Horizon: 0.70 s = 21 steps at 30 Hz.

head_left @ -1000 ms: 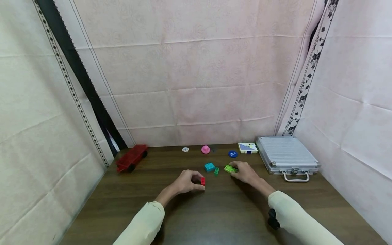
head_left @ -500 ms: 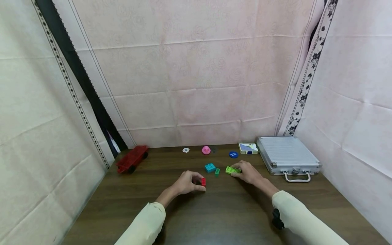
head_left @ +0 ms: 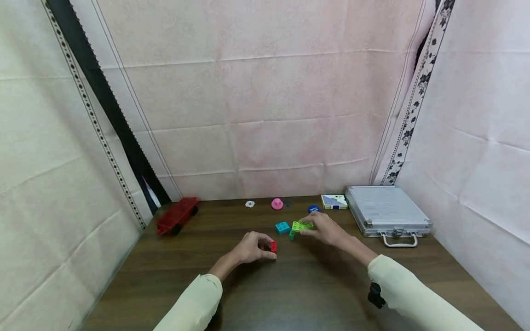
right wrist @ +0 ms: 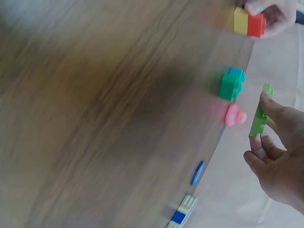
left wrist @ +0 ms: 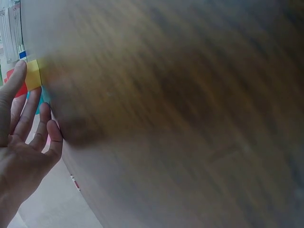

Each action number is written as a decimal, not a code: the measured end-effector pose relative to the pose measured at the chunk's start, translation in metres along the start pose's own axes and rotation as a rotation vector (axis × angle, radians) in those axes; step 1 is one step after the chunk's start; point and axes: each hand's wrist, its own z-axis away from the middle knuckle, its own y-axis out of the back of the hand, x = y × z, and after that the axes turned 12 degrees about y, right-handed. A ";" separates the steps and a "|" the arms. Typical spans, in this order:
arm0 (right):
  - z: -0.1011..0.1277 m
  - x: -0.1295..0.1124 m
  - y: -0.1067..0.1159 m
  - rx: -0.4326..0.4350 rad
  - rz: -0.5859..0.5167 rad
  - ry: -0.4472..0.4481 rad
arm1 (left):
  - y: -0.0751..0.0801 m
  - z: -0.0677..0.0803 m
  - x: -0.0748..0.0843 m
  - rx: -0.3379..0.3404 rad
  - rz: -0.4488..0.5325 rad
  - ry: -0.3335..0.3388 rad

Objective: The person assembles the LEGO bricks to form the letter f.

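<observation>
My left hand [head_left: 265, 247] rests on the wooden table [head_left: 298, 289] and grips a small red brick [head_left: 273, 247]. The right wrist view shows that brick as red joined to yellow [right wrist: 249, 23]. My right hand [head_left: 311, 228] pinches a flat lime-green brick [head_left: 301, 225] by one end and holds it just above the table, edge-on in the right wrist view [right wrist: 260, 116]. A teal brick [head_left: 283, 227] and a small green brick [head_left: 291, 235] lie just below and left of the lime one. The left wrist view is blurred, with only fingers [left wrist: 28, 118] and bits of brick showing.
A silver case [head_left: 387, 209] lies at the right. A red toy trailer [head_left: 177, 214] stands at the back left. Along the back edge sit a white piece [head_left: 250, 203], a pink knob [head_left: 277, 203], a blue disc [head_left: 313, 209] and a card box [head_left: 334, 201].
My right hand has lifted the lime-green brick off the table and carried it left, toward the teal brick. The left hand and red brick have stayed put.
</observation>
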 end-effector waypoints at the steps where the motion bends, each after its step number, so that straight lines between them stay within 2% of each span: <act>1: -0.002 -0.004 -0.001 -0.005 -0.005 0.005 | 0.000 0.001 0.000 -0.001 0.001 0.001; 12: -0.015 -0.043 -0.022 -0.099 -0.069 0.014 | -0.001 -0.001 0.000 -0.001 0.001 -0.017; 21: -0.025 -0.060 -0.038 -0.144 -0.062 0.046 | -0.001 0.000 -0.001 -0.002 -0.004 -0.022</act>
